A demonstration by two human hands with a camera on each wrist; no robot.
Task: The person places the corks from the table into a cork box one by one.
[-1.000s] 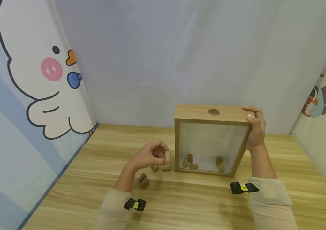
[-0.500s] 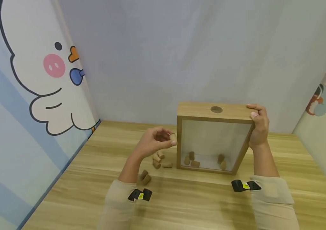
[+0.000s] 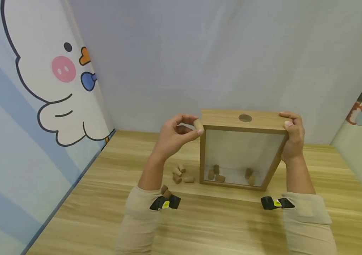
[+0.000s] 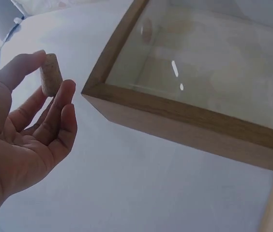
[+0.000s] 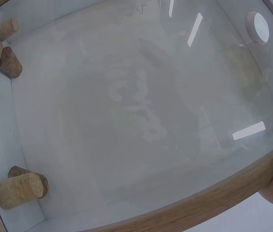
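Loose corks [image 3: 179,173] lie left of box [image 3: 220,120], perhaps five inside

We wear long beige sleeves on both arms, the left sleeve [image 3: 137,216] at the lower middle of the head view and the right sleeve [image 3: 306,221] at the lower right, both cuffs loose and soft. A black strap with a small yellow tag sits at each cuff: the left strap [image 3: 165,203] and the right strap [image 3: 277,203]. Both hands are bare.
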